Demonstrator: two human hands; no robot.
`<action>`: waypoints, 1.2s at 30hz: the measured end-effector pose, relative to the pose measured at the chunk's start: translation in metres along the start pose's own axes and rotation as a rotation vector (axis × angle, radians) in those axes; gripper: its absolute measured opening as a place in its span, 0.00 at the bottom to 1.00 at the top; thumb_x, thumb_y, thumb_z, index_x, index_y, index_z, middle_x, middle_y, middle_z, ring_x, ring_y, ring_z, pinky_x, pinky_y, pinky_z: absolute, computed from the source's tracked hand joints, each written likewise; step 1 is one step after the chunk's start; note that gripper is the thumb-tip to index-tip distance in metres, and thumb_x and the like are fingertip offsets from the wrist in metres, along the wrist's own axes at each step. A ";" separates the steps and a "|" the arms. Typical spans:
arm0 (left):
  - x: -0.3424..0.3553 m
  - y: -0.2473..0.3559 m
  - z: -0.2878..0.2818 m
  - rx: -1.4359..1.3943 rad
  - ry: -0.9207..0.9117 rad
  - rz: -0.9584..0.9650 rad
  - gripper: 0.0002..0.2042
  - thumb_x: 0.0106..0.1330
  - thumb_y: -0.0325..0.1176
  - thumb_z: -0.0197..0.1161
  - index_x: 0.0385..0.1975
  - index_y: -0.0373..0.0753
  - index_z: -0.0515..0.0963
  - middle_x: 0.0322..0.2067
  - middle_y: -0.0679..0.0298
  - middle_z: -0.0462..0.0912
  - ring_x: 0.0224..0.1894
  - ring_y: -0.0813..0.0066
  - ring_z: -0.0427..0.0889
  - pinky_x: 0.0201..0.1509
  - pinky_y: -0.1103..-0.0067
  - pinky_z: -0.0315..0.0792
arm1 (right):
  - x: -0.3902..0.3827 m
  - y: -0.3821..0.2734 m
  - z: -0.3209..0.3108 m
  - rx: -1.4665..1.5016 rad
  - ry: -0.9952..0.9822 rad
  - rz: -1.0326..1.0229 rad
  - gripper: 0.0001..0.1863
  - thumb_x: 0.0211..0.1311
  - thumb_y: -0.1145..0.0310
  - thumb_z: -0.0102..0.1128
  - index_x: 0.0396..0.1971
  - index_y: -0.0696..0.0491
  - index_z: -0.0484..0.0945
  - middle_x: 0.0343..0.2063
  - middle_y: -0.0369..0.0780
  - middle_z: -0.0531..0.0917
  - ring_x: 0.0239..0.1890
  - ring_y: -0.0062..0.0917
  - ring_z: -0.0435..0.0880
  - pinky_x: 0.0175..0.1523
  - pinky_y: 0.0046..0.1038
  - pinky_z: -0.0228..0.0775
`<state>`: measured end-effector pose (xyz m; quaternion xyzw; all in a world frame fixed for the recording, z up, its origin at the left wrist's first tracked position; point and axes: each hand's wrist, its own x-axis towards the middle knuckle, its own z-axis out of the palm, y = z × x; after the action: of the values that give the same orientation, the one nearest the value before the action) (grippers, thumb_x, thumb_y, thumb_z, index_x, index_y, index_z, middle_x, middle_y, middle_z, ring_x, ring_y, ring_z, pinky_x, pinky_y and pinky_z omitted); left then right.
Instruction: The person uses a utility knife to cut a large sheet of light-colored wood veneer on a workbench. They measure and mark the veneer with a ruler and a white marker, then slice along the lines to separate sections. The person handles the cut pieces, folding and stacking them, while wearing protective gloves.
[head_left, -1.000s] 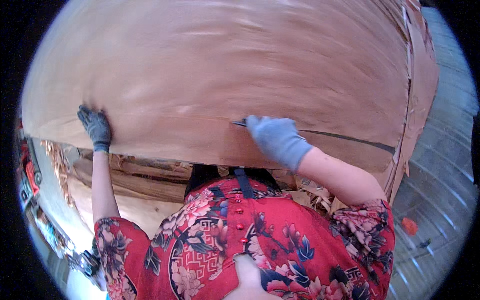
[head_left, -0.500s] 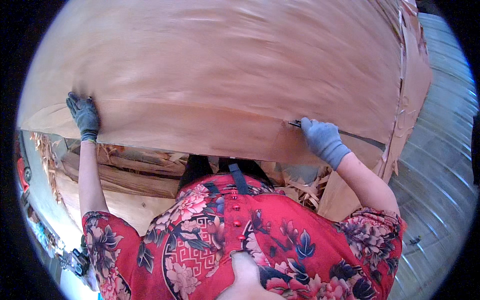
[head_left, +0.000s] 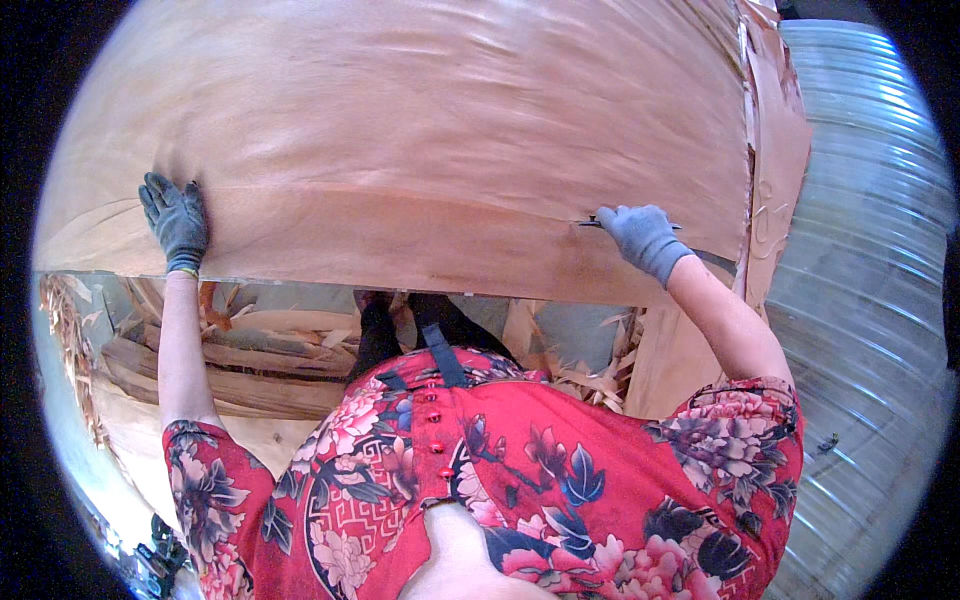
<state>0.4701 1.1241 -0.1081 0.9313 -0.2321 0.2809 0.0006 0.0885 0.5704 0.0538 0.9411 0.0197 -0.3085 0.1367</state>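
Note:
A broad, thin sheet of reddish-tan wood veneer (head_left: 420, 120) lies across the work surface in front of me. Along its near side, a curved line sets off a darker strip (head_left: 390, 235). My left hand (head_left: 178, 225), in a grey glove, rests flat on the left part of the strip with its fingers spread. On the right, my gloved right hand (head_left: 642, 240) is closed around a slim dark utility knife (head_left: 590, 223). Its tip meets the veneer by the curved line, and its back end pokes out behind the hand. Most of the handle is hidden.
Below the near edge lie veneer offcuts (head_left: 240, 360) and torn scraps (head_left: 590, 375). Ragged veneer layers (head_left: 775, 160) stick out along the right edge. Beyond them is a ribbed, translucent sheet (head_left: 850, 250). My legs (head_left: 435, 320) stand close to the near edge.
The view has shifted a little, so the right edge of the veneer sits further left. Relative to the sheet, my right hand with the knife is slightly nearer that edge. My left hand stays flat.

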 end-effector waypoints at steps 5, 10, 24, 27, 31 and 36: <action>-0.001 -0.002 0.005 -0.015 0.018 0.003 0.35 0.67 0.53 0.38 0.63 0.28 0.45 0.64 0.45 0.47 0.67 0.46 0.44 0.69 0.63 0.39 | 0.008 0.004 0.013 0.039 0.061 -0.010 0.06 0.57 0.68 0.47 0.35 0.46 0.69 0.24 0.40 0.80 0.26 0.36 0.82 0.27 0.38 0.73; 0.000 -0.005 0.010 -0.013 -0.001 -0.015 0.36 0.66 0.54 0.38 0.63 0.29 0.44 0.65 0.46 0.46 0.67 0.47 0.43 0.69 0.64 0.38 | 0.002 0.013 0.039 0.098 0.090 0.019 0.08 0.56 0.70 0.46 0.37 0.47 0.68 0.27 0.41 0.80 0.28 0.37 0.81 0.29 0.38 0.73; 0.013 0.022 -0.024 0.148 -0.256 -0.146 0.39 0.63 0.56 0.44 0.63 0.27 0.45 0.64 0.46 0.49 0.67 0.44 0.40 0.69 0.60 0.34 | 0.033 -0.078 -0.032 0.683 0.651 0.083 0.14 0.47 0.68 0.62 0.37 0.50 0.76 0.32 0.41 0.78 0.34 0.37 0.79 0.35 0.31 0.73; 0.012 0.029 -0.039 -0.021 -0.082 -0.167 0.42 0.61 0.58 0.44 0.64 0.30 0.41 0.65 0.48 0.46 0.67 0.44 0.38 0.68 0.59 0.33 | 0.085 -0.139 -0.077 0.658 0.745 -0.007 0.16 0.45 0.66 0.64 0.37 0.50 0.76 0.36 0.41 0.76 0.32 0.36 0.79 0.32 0.32 0.73; 0.013 0.031 -0.049 -0.094 -0.100 -0.177 0.45 0.60 0.59 0.46 0.64 0.30 0.36 0.65 0.52 0.47 0.66 0.41 0.37 0.68 0.58 0.32 | 0.130 -0.180 -0.104 0.649 0.718 0.037 0.12 0.45 0.65 0.63 0.31 0.49 0.74 0.38 0.41 0.75 0.27 0.36 0.79 0.27 0.34 0.72; 0.014 0.033 -0.049 -0.244 -0.045 -0.187 0.47 0.58 0.61 0.48 0.64 0.31 0.35 0.65 0.48 0.43 0.66 0.39 0.36 0.68 0.59 0.32 | 0.136 -0.190 -0.103 0.610 0.691 0.029 0.09 0.46 0.68 0.62 0.27 0.52 0.72 0.37 0.42 0.74 0.28 0.37 0.79 0.27 0.35 0.71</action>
<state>0.4407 1.0950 -0.0640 0.9479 -0.1767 0.2285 0.1345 0.2350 0.7745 0.0072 0.9862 -0.0407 0.0338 -0.1570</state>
